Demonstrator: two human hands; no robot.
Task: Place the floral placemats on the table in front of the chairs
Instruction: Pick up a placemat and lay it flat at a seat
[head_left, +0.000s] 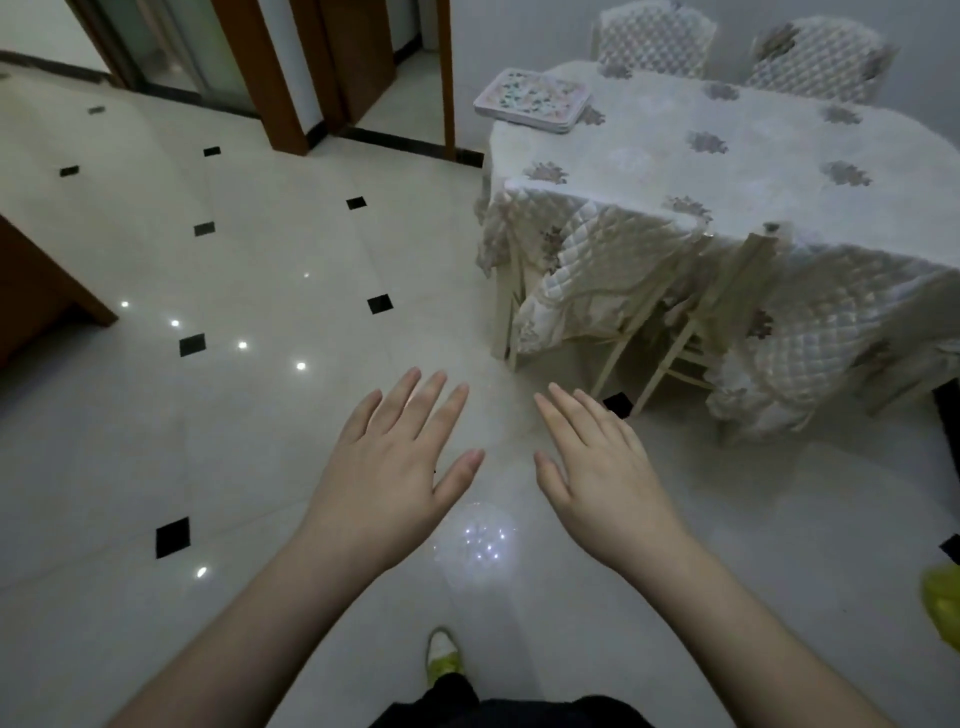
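Standing short of the table (727, 156), the person holds left hand (395, 462) and right hand (597, 467) flat, fingers spread, empty. Mats (532, 98) lie stacked at its far-left corner; approach, then lift one.

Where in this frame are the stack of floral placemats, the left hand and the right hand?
stack of floral placemats (532, 98): head view, on the top mat's printed face.
left hand (395, 457): head view, on the back of the hand.
right hand (605, 467): head view, on the back of the hand.
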